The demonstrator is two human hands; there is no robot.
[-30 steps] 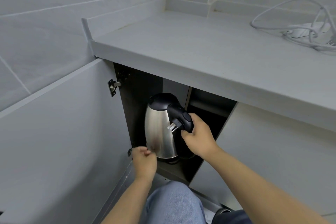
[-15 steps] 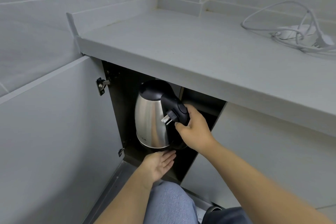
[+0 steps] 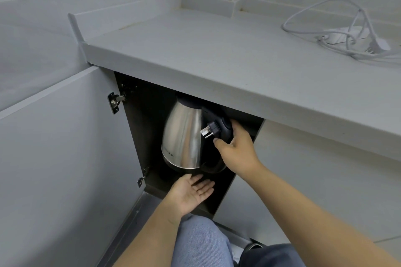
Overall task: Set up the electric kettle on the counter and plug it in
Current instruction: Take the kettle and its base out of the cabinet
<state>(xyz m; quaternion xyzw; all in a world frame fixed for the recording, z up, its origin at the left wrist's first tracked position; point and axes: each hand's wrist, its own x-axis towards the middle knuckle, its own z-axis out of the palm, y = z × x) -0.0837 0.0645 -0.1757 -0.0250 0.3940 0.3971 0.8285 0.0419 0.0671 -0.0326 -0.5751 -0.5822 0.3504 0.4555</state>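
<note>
A steel electric kettle [image 3: 183, 136] with a black lid and handle hangs tilted in the open cabinet mouth, its top just under the counter edge. My right hand [image 3: 235, 147] grips the black handle together with the kettle's plug [image 3: 207, 132], whose metal prongs point left. My left hand [image 3: 192, 193] is held palm up with straight fingers just below the kettle's black base, not clearly touching it. The grey counter [image 3: 217, 56] runs above.
A white power strip [image 3: 340, 36] with a coiled white cable and loose plug lies at the counter's back right. The cabinet door [image 3: 54, 158] stands open to the left. My knees in jeans are below the cabinet.
The kettle has been lifted up and out of the cabinet toward the counter edge. My left hand opened from a loose fist and moved under the kettle's base.
</note>
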